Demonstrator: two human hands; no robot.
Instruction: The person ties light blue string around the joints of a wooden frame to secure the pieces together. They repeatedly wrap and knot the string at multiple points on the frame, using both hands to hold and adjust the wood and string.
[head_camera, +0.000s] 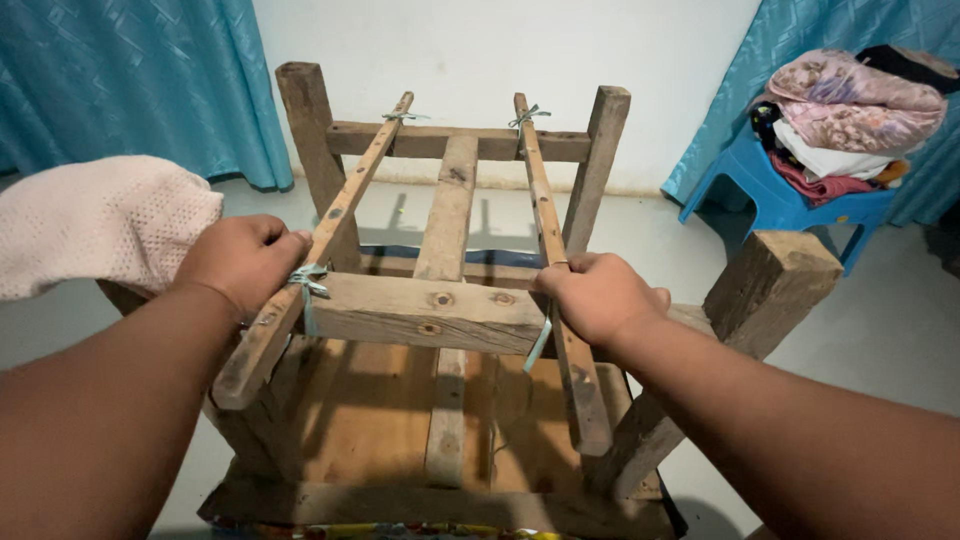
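Upturned wooden table (440, 310) with legs pointing up, 2 long wooden slats laid across its crossbars front to back. Left hand (243, 262) clenched around the left slat (330, 225), fingers wrapped over it right where it crosses the near crossbar (420, 308); a pale green string tie (308, 283) sits just beside the grip on the inner side. Right hand (600, 296) clenched around the right slat (548, 235) at the same crossbar, a loose green strip (540, 340) hanging just below the fist. Far ends of both slats are tied with the same string to the far crossbar (455, 142), well beyond both grips. Cream knitted cloth (95, 220) just outside the left hand. Blue plastic chair (775, 195) piled with folded clothes (850, 110) well off past the right hand; teal curtains (120, 80) behind.
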